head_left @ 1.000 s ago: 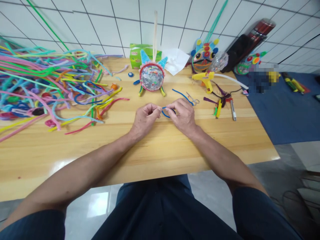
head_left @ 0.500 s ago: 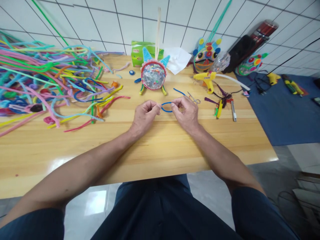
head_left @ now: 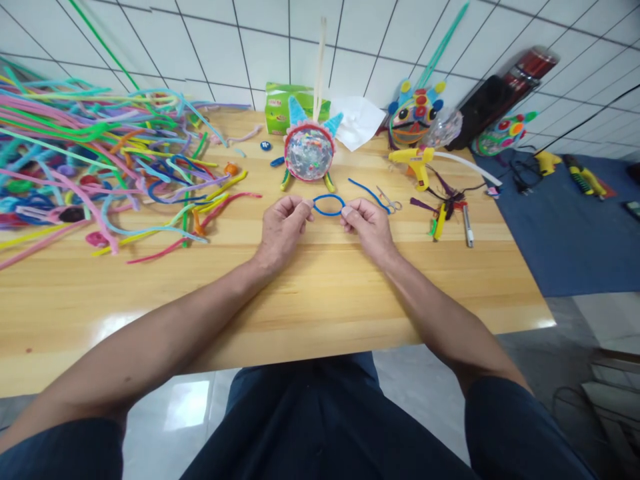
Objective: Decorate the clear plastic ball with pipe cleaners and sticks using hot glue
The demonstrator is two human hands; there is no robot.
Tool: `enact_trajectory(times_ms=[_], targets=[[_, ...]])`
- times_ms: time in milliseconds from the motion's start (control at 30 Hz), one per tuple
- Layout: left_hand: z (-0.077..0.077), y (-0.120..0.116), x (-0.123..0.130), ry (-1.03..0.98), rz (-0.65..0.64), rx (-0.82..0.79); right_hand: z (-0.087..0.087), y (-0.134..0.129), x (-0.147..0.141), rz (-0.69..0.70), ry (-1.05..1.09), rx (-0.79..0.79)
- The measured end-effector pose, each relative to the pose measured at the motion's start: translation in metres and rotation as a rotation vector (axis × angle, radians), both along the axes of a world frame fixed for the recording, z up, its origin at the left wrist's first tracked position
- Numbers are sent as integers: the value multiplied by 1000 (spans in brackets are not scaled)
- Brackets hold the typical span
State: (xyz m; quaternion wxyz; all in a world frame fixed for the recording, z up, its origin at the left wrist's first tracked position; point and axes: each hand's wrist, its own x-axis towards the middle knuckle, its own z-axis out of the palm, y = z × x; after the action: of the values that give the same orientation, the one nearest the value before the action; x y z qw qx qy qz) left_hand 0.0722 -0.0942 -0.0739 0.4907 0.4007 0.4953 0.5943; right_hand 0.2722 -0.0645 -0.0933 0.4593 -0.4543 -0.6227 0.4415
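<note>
Between my hands a blue pipe cleaner (head_left: pixel 329 214) is bent into an oval loop above the table. My left hand (head_left: pixel 285 228) pinches its left end, and my right hand (head_left: pixel 369 225) pinches its right end. Just beyond the right hand lie a straight length of blue pipe cleaner (head_left: pixel 369 193) and a small pair of scissors (head_left: pixel 391 202). Behind the loop stands a round, clear craft figure (head_left: pixel 309 155) with a red rim, light-blue horns and yellow-green legs.
A heap of coloured pipe cleaners (head_left: pixel 100 160) covers the table's left. At right lie a yellow glue gun (head_left: pixel 417 165), a utility knife (head_left: pixel 468 225) and dark purple scraps (head_left: pixel 449 195). A decorated lion-like craft face (head_left: pixel 414 115), a green packet (head_left: pixel 277 110) and white tissue (head_left: pixel 357 123) stand near the wall.
My hands have moved apart and slightly away from me, spreading the blue loop wider. The right hand has uncovered more of the loose blue pipe cleaner.
</note>
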Motion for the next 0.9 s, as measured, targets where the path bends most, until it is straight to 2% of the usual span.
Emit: enact_trajectory(times_ms=[200,433,900], targets=[[-1,1,1,0,-8,-8,-2,-7,0,-118,-162,231],[-3,2,1,-30,-30,-23,-7,-5,-2,-79,-33,128],[-2,3,1,-38,7,-22,-17,-2,3,-21,-151,277]])
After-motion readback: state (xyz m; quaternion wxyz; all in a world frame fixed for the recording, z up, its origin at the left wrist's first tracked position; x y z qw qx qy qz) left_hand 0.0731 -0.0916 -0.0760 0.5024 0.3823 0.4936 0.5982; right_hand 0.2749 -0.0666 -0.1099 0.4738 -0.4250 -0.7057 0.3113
